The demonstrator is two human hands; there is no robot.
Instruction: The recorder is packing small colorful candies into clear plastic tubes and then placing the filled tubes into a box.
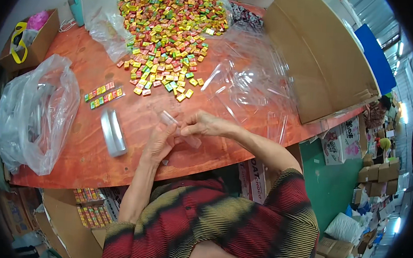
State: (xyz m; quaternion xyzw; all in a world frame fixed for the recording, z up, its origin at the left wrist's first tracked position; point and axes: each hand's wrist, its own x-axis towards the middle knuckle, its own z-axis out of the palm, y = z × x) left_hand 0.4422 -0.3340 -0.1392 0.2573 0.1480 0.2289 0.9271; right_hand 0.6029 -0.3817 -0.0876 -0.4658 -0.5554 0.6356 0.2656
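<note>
My left hand (160, 140) and my right hand (202, 125) meet over the near edge of the orange table (86, 159). Together they hold a small clear plastic sleeve (178, 127), each gripping one end. A big heap of small wrapped candies (168, 27) in red, yellow and green lies at the far middle of the table. Two short rows of candies (103, 95) lie lined up left of my hands. A metal tray-like channel (113, 132) rests just left of my left hand.
A pile of clear plastic sleeves (252, 80) lies right of the candies. A bulging clear bag (32, 113) sits at the left edge, an open box (30, 38) behind it. A large cardboard sheet (324, 56) stands at the right. Boxes fill the floor.
</note>
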